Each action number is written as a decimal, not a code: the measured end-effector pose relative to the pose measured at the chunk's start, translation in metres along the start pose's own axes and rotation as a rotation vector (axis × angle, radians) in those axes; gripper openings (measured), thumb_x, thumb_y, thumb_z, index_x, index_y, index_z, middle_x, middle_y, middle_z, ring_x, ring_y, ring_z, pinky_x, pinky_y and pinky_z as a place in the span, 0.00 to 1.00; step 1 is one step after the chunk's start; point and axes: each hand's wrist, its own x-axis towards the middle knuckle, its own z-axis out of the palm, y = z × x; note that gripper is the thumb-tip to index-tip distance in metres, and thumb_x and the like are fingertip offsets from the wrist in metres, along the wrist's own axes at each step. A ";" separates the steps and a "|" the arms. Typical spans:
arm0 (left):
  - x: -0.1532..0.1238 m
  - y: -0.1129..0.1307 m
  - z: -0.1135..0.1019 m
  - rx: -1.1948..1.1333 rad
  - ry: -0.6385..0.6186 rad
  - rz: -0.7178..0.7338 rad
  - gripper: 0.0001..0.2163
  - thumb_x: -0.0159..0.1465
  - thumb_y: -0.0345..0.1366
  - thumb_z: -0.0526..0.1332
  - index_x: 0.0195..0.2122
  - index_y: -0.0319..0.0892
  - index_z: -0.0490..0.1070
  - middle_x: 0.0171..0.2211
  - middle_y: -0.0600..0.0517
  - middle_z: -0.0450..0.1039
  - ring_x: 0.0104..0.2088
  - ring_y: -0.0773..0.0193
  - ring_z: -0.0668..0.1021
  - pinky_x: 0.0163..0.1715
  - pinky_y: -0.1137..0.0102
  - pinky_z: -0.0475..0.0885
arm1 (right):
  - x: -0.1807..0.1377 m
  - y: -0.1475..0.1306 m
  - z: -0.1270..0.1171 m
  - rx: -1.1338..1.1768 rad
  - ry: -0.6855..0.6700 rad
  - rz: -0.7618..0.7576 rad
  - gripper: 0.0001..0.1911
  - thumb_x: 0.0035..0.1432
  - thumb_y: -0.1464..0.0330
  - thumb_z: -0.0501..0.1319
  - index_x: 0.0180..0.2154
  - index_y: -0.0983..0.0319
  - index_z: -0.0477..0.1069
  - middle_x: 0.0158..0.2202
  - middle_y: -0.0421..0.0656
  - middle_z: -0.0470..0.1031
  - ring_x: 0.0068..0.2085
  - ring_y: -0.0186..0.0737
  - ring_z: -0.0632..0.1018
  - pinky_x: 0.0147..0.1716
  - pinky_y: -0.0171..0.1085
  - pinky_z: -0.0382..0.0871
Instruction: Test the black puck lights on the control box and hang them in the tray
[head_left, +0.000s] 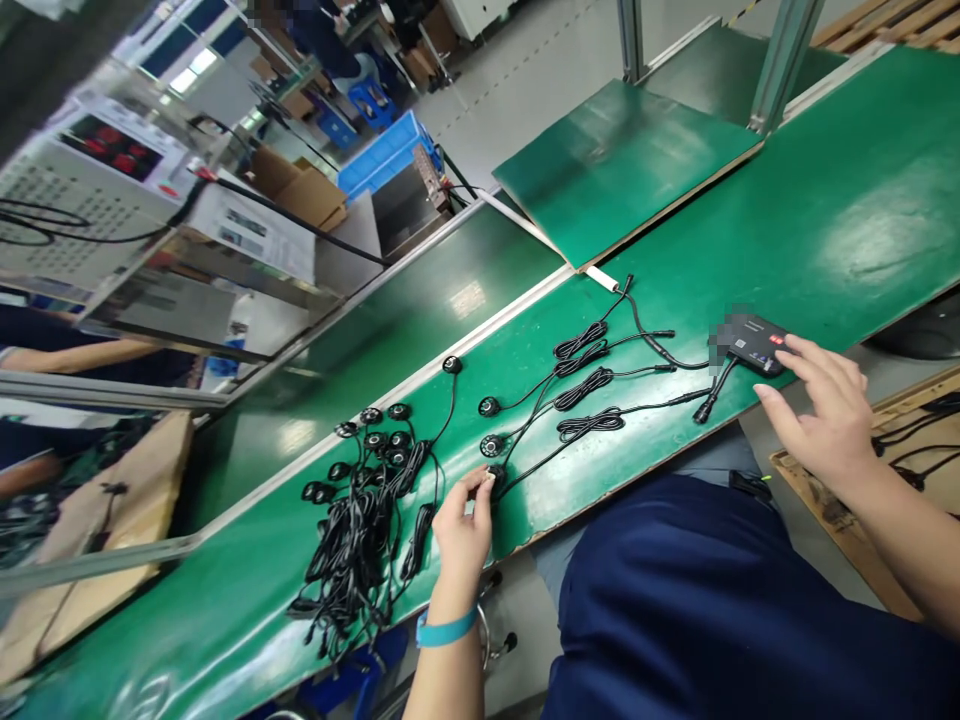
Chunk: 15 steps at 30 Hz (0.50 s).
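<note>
My left hand (463, 515), with a blue band at the wrist, pinches a small round black cable head (496, 476) between thumb and fingertips. Its exact kind is partly hidden by the fingers. Just beyond it lie two similar round heads (492, 445) with silver dots around a dark centre, their black cables (592, 422) coiled and tied. These cables run right towards a flat black box (759, 343) with a lit red display. My right hand (821, 410) is open at the box's near right edge, thumb apart; whether the fingertips touch it I cannot tell.
A tangled heap of black cables (352, 550) with several round heads lies left on the green bench (862, 230). A raised green board (630, 165) stands behind. Beyond the metal frame are a device with red digits (112, 150), a blue crate (386, 155) and another person's arm (90, 360).
</note>
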 end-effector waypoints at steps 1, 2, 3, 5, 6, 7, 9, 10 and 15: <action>-0.001 0.000 0.000 0.035 0.001 0.052 0.10 0.71 0.42 0.59 0.41 0.43 0.76 0.46 0.44 0.82 0.48 0.55 0.84 0.51 0.60 0.79 | 0.000 -0.004 0.000 0.015 -0.005 -0.007 0.22 0.63 0.65 0.68 0.57 0.58 0.71 0.60 0.51 0.74 0.58 0.52 0.76 0.59 0.48 0.67; -0.002 0.000 0.000 0.072 -0.008 0.099 0.11 0.71 0.42 0.58 0.42 0.43 0.77 0.48 0.43 0.81 0.49 0.55 0.83 0.52 0.59 0.78 | 0.000 -0.007 -0.001 0.026 -0.008 -0.011 0.21 0.63 0.66 0.68 0.57 0.59 0.72 0.60 0.51 0.74 0.57 0.52 0.76 0.58 0.49 0.67; -0.003 0.000 0.001 0.101 -0.021 0.133 0.11 0.71 0.41 0.57 0.42 0.43 0.77 0.50 0.42 0.81 0.50 0.54 0.83 0.52 0.59 0.78 | 0.000 -0.010 0.000 0.032 -0.010 -0.011 0.20 0.63 0.67 0.68 0.56 0.59 0.72 0.60 0.51 0.74 0.57 0.53 0.76 0.58 0.50 0.68; -0.003 0.000 0.001 0.122 -0.040 0.142 0.11 0.71 0.41 0.58 0.42 0.43 0.77 0.51 0.42 0.81 0.49 0.54 0.83 0.52 0.59 0.78 | 0.001 -0.015 0.001 0.049 -0.011 -0.009 0.18 0.63 0.68 0.68 0.54 0.59 0.73 0.59 0.51 0.75 0.55 0.54 0.77 0.57 0.51 0.70; -0.003 0.000 0.001 0.115 -0.038 0.111 0.11 0.71 0.42 0.58 0.42 0.43 0.77 0.50 0.43 0.81 0.48 0.54 0.83 0.51 0.59 0.79 | 0.001 -0.017 0.001 0.063 -0.010 -0.008 0.17 0.63 0.68 0.67 0.54 0.60 0.73 0.58 0.51 0.75 0.55 0.54 0.77 0.56 0.52 0.70; -0.002 -0.001 0.000 0.097 -0.032 0.064 0.11 0.71 0.43 0.58 0.42 0.44 0.77 0.47 0.44 0.82 0.47 0.54 0.84 0.50 0.59 0.79 | 0.001 -0.019 0.002 0.081 -0.009 -0.008 0.17 0.63 0.68 0.67 0.53 0.59 0.74 0.57 0.51 0.76 0.54 0.54 0.77 0.56 0.53 0.71; -0.002 -0.001 -0.001 0.038 -0.017 -0.049 0.11 0.70 0.45 0.59 0.41 0.45 0.76 0.44 0.46 0.83 0.43 0.55 0.84 0.47 0.60 0.79 | 0.000 -0.022 0.004 0.130 -0.014 -0.012 0.16 0.63 0.69 0.66 0.52 0.59 0.74 0.56 0.51 0.76 0.53 0.53 0.78 0.55 0.54 0.72; -0.001 0.000 -0.001 0.002 -0.025 -0.092 0.12 0.69 0.46 0.59 0.41 0.45 0.76 0.43 0.47 0.83 0.42 0.56 0.84 0.47 0.60 0.79 | 0.000 -0.023 0.005 0.158 -0.019 -0.015 0.16 0.62 0.70 0.66 0.52 0.59 0.74 0.55 0.51 0.77 0.52 0.53 0.79 0.55 0.54 0.73; 0.005 -0.001 -0.002 -0.080 -0.129 -0.129 0.13 0.67 0.48 0.61 0.38 0.45 0.77 0.43 0.47 0.83 0.39 0.57 0.83 0.41 0.63 0.80 | -0.004 -0.027 0.015 0.324 -0.080 0.003 0.15 0.64 0.70 0.65 0.52 0.59 0.75 0.52 0.50 0.78 0.48 0.49 0.80 0.49 0.48 0.78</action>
